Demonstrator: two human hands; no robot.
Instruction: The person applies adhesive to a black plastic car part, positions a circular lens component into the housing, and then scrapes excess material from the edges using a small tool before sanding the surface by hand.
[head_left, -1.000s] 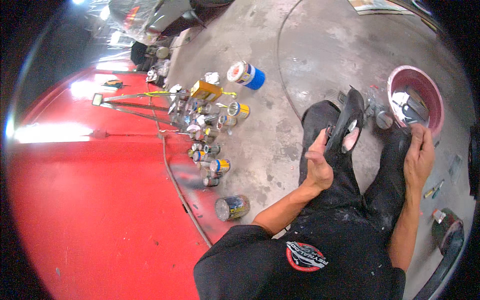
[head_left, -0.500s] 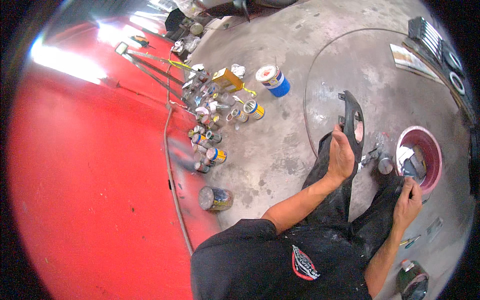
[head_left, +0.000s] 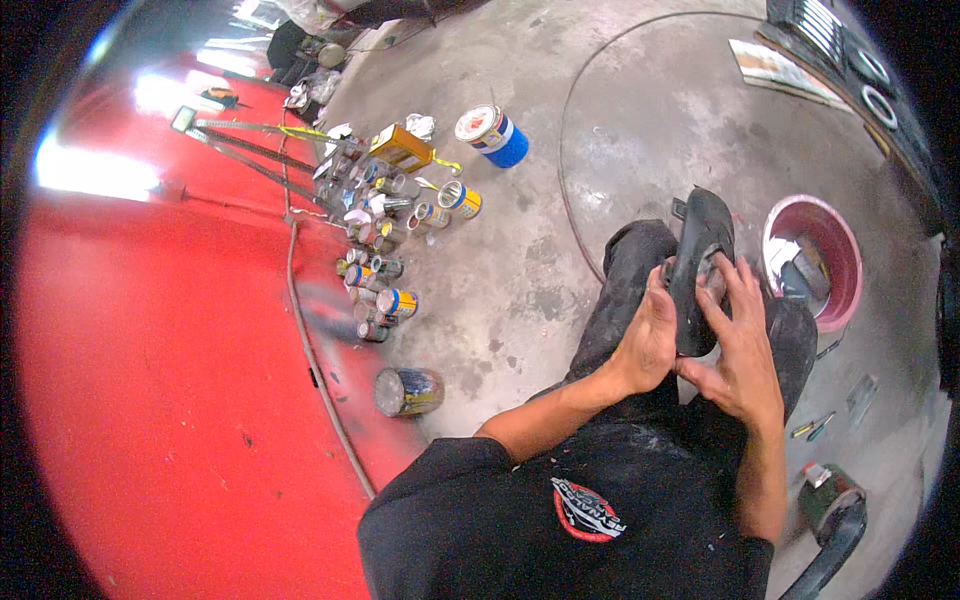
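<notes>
A black plastic car trim piece (head_left: 706,225) with an opening in it stands raised above my lap. My left hand (head_left: 648,345) grips its left side, thumb up along the edge and the other fingers mostly hidden behind it. On the piece's right side lies my right hand (head_left: 745,350), its fingers spread and the fingertips touching the surface near the opening. Its thumb reaches toward the lower end, close to my left palm. Nothing shows in the right hand. Right of my knee stands a maroon tub (head_left: 848,270) with water and dark flat pieces inside.
Several paint cans (head_left: 397,303) and cups crowd along the red wall (head_left: 160,350) at left. A blue and white paint bucket (head_left: 505,145) stands farther out. A hose (head_left: 563,170) curves over the floor. Black car parts (head_left: 870,65) lie far right; a dark container (head_left: 825,495) stands near right.
My right hand has come from the tub to the trim piece and spread its fingers on it. The piece has turned and come closer in my left hand. The view has shifted.
</notes>
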